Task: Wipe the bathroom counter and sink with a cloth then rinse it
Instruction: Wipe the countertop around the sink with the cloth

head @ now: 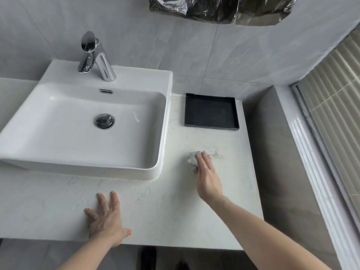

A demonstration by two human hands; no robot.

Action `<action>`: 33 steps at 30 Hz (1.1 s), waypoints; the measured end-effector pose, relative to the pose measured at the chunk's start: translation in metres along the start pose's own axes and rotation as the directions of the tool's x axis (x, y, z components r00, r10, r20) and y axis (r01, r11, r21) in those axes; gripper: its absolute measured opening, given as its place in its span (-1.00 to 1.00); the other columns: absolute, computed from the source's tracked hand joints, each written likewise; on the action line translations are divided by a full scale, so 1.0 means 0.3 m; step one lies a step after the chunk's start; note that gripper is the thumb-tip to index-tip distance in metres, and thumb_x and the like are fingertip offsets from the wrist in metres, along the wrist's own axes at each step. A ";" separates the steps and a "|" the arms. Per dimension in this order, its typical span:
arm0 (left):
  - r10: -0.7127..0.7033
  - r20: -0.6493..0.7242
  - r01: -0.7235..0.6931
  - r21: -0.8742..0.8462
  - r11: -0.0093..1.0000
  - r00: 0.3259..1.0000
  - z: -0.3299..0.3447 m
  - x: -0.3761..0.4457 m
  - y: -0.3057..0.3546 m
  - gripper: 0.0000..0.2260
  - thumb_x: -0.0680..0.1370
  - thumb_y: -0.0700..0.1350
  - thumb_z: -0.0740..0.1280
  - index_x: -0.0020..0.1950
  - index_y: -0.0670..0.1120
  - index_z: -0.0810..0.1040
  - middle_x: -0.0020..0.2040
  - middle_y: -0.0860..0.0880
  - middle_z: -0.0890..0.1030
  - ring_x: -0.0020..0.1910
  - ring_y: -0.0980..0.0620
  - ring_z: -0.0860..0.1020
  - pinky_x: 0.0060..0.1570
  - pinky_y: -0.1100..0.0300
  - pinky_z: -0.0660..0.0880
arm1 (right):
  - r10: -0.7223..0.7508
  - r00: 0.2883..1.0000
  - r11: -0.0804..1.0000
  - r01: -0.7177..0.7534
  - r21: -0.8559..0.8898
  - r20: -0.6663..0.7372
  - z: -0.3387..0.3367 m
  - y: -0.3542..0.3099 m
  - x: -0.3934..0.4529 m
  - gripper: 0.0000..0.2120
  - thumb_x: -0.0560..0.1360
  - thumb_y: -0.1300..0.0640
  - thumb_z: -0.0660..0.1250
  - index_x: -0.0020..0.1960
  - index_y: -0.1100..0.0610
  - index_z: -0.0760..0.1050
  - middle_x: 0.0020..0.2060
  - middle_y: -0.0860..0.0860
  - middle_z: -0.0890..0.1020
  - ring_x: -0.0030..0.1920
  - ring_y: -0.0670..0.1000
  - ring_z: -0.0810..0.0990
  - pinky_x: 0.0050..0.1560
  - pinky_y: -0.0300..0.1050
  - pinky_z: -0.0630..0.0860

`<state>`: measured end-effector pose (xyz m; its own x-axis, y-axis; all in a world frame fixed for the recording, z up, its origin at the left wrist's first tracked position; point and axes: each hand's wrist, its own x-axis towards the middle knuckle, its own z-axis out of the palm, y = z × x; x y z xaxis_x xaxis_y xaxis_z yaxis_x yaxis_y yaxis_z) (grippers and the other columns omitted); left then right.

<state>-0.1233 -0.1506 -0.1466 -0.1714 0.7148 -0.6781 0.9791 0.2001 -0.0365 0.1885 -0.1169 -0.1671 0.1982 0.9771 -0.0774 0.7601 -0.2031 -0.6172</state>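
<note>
— Where's the cloth [192,158]?

— On the white marbled worktop [155,207], to the right of the sink [58,145] and in front of the black tray [211,112]; it's a small crumpled pale wad, and the right hand [207,177] lies on top of it.

— Gripping it?

— Pressing rather than gripping; the fingers are straight and close together, laid flat over the wad, so only its left and far edges show beyond the fingertips.

— And the other hand?

— The left hand [106,221] rests palm down near the front edge of the worktop, in front of the sink; its fingers are spread apart and it holds nothing.

— The sink itself?

— A white square basin standing on the worktop, its front right corner rounded; a chrome drain plug [104,120] sits in the middle of the bowl, an overflow slot [106,91] is in the back wall, and a chrome tap [97,59] stands on the back ledge; no water is visible running from it.

— Anything around that?

— The tray sits by the wall, just right of the sink, with nothing inside it; grey wall tiles [194,51] behind; crinkled black plastic [222,8] hangs at the top; a window with ribbed blinds [335,98] at the far right.
</note>
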 end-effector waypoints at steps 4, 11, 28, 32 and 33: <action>0.004 0.007 -0.004 -0.001 1.000 1.000 -0.005 -0.003 0.002 0.17 0.42 0.24 0.48 0.57 0.06 -0.45 0.57 -0.11 -0.46 0.55 -0.47 -0.16 0.48 -0.14 0.29 | -0.098 0.952 0.974 0.152 -0.169 0.290 0.174 -0.075 -0.083 -0.42 0.67 0.12 0.01 0.67 0.02 -0.01 0.66 0.01 -0.15 0.63 0.19 -0.29 0.61 0.15 -0.27; 0.012 -0.002 -0.012 -0.020 1.000 1.000 -0.008 -0.005 -0.001 0.18 0.42 0.22 0.50 0.57 0.08 -0.43 0.57 -0.08 -0.46 0.56 -0.45 -0.16 0.47 -0.15 0.30 | -0.004 0.990 0.955 0.046 -0.292 0.142 -0.036 0.215 -0.139 -0.40 0.66 -0.08 -0.13 0.67 -0.05 -0.16 0.63 -0.02 -0.25 0.61 0.07 -0.36 0.59 0.06 -0.31; 0.014 0.022 -0.013 -0.017 1.000 1.000 -0.024 -0.018 0.007 0.20 0.40 0.25 0.50 0.57 0.07 -0.45 0.56 -0.09 -0.47 0.55 -0.46 -0.16 0.43 -0.13 0.33 | -0.149 0.977 0.988 0.153 -0.015 0.155 0.088 -0.037 -0.189 -0.39 0.62 0.33 0.01 0.65 0.07 0.11 0.65 0.09 0.06 0.64 0.08 -0.12 0.64 0.01 -0.13; 0.013 0.015 -0.013 -0.009 1.000 1.000 -0.021 -0.011 0.004 0.21 0.39 0.26 0.50 0.57 0.09 -0.45 0.57 -0.08 -0.46 0.56 -0.46 -0.14 0.47 -0.14 0.28 | -0.213 0.941 0.952 0.261 -0.162 0.262 0.135 -0.003 -0.275 -0.34 0.63 0.23 0.00 0.67 -0.01 -0.11 0.64 -0.04 -0.23 0.61 0.03 -0.37 0.61 0.00 -0.33; 0.014 0.013 -0.013 -0.009 1.000 1.000 -0.022 -0.010 0.004 0.20 0.39 0.25 0.50 0.57 0.09 -0.44 0.57 -0.07 -0.46 0.56 -0.46 -0.14 0.47 -0.15 0.28 | -0.207 0.947 0.954 0.251 -0.164 0.245 0.115 0.035 -0.282 -0.35 0.64 0.20 0.00 0.67 -0.04 -0.13 0.62 -0.07 -0.26 0.60 0.00 -0.39 0.60 -0.03 -0.36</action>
<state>-0.1224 -0.1483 -0.1397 -0.1567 0.7089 -0.6877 0.9802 0.1968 -0.0204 0.1582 -0.1996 -0.1940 -0.1212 0.9832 -0.1368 0.8762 0.0412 -0.4803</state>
